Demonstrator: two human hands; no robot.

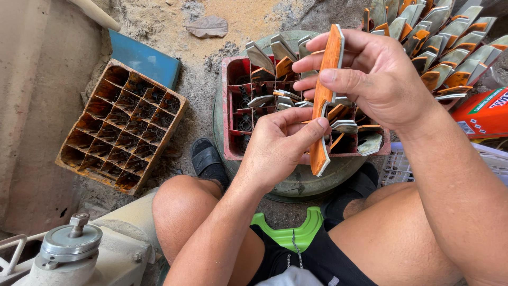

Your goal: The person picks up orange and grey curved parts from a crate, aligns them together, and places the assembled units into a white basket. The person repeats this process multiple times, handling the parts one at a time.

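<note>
Both hands hold one knife (324, 100) upright over a red crate. It has an orange wooden handle and a grey metal edge. My right hand (370, 74) grips its upper part between thumb and fingers. My left hand (278, 145) pinches the lower part with thumb and curled fingers. The red divided crate (228, 106) below holds several similar blades with orange handles standing in its cells. It rests on a round green drum (296, 182).
An empty orange divided crate (123, 124) lies on the sandy ground at left, a blue board (143, 58) behind it. Rows of finished blades (450, 47) stand at top right. A grey machine part (71, 243) sits bottom left. A white basket (397, 167) is at right.
</note>
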